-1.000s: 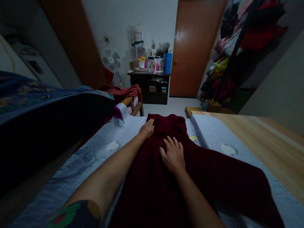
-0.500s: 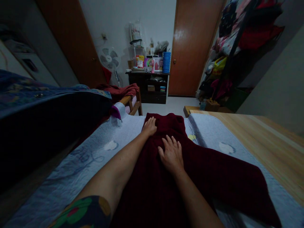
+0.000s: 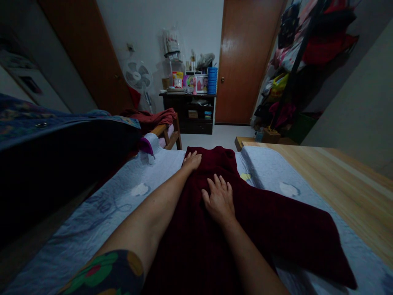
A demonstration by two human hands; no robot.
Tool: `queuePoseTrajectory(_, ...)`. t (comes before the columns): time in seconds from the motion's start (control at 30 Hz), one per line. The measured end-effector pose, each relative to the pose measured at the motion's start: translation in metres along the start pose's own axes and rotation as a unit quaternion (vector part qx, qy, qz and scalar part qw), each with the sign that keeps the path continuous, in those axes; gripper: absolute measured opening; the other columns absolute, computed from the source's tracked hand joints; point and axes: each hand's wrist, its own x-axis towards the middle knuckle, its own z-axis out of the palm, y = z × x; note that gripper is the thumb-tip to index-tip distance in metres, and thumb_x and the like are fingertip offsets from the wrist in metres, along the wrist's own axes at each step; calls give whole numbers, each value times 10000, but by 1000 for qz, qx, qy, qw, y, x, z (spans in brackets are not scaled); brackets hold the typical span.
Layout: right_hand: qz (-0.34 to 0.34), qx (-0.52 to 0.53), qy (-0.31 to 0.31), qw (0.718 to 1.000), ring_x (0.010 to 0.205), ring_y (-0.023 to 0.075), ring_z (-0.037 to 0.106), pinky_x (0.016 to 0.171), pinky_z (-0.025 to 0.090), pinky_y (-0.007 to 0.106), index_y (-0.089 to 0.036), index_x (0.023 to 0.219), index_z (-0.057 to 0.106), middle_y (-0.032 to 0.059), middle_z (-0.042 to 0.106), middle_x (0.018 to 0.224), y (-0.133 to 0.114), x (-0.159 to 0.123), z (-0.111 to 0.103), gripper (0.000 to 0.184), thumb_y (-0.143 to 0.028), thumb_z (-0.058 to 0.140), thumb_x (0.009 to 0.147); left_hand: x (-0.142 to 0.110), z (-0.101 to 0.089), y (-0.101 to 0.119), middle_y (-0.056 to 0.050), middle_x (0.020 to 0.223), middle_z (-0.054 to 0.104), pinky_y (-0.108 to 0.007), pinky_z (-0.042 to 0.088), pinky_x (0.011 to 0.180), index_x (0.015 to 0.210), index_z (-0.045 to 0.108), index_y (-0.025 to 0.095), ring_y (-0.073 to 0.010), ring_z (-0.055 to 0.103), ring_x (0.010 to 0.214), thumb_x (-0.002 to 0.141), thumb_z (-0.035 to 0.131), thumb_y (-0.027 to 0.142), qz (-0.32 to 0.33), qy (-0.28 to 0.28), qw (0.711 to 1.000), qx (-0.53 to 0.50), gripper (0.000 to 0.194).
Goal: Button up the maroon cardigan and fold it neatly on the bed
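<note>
Firstly, at your far left, a blue patterned cloth [image 3: 67,123] with a metal snap lay above a very dark area. Behind it, a white standing fan [image 3: 138,76] stood near the wall, and a rust-red cloth [image 3: 156,117] was draped over a wooden frame [image 3: 177,133]. Just before this frame, a purple-lined item [image 3: 145,145], too small to identify, lay on the pale blue quilt [image 3: 107,205]. Your left sleeve [image 3: 104,270] showed a green flower. Your left hand [image 3: 192,161] rested with extended fingers on the upper left edge of the long-sleeved maroon garment [image 3: 195,229], and it gripped nothing. This garment was spread on the quilt directly in front of you, its neck end away from you and one sleeve to the right. Beyond it, a dark cabinet [image 3: 172,110] carried a framed photo [image 3: 202,84] and a blue cylinder [image 3: 212,80]. Your right hand [image 3: 219,198] lay nearer to you on the garment, fingers spread, also gripping nothing. Further right were a closed brown door [image 3: 248,61], hanging bags [image 3: 325,47] and a wood-grain surface [image 3: 331,164] beside the quilt.
</note>
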Motion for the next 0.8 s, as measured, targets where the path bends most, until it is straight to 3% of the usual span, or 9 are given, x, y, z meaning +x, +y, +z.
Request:
queuePoseTrajectory(0.2, 9, 0, -1, 1000, 1426, 273, 188, 1135, 88, 473, -210, 1399, 454, 92, 296, 1536, -1, 0, 0, 543, -459, 376, 923, -15, 14, 11, -55, 1573, 222, -513, 213, 1122, 1439, 388, 283, -348, 168, 1429, 953, 300, 483, -19, 90, 996, 23, 534)
queuePoseTrajectory(0.3, 58, -10, 16, 998, 1429, 322, 157, 1128, 90, 485, -151, 1424, 419, 148, 247, 1546, -3, -1, 2, 627, -498, 401, 902, -18, 19, 12, -88, 1561, 246, -523, 222, 1116, 1438, 396, 259, -368, 189, 1419, 948, 335, 482, -15, 120, 992, 21, 541)
queuePoseTrajectory(0.47, 118, -17, 29, 992, 1414, 406, 141, 1108, 93, 523, -103, 1427, 408, 221, 236, 1530, -7, -4, 2, 721, -559, 423, 869, -16, 17, 8, -110, 1540, 291, -490, 200, 1141, 1458, 337, 209, -323, 211, 1423, 929, 427, 399, -18, 148, 987, -67, 569)
queuePoseTrajectory(0.63, 118, -12, 16, 993, 1416, 388, 147, 1108, 88, 517, -125, 1427, 409, 209, 233, 1535, -7, -3, -2, 705, -560, 410, 871, -13, 5, -1, -114, 1402, 497, -330, 338, 1095, 1372, 424, 144, -187, 449, 1303, 901, 358, 160, -30, 131, 980, -148, 476)
queuePoseTrajectory(0.73, 109, -11, 8, 994, 1420, 358, 152, 1115, 81, 515, -133, 1434, 398, 171, 227, 1548, -5, -2, -3, 700, -554, 392, 875, -17, 2, -3, -112, 1353, 551, -315, 391, 1049, 1329, 474, 152, -188, 510, 1251, 877, 403, 167, -28, 92, 985, -143, 458)
queuePoseTrajectory(0.8, 92, -11, 6, 996, 1422, 338, 149, 1121, 79, 512, -141, 1441, 384, 128, 228, 1556, -4, -2, -3, 692, -547, 373, 881, -25, 4, 0, -132, 1408, 496, -316, 361, 1072, 1349, 457, 134, -199, 452, 1308, 887, 419, 221, -21, 68, 989, -133, 472)
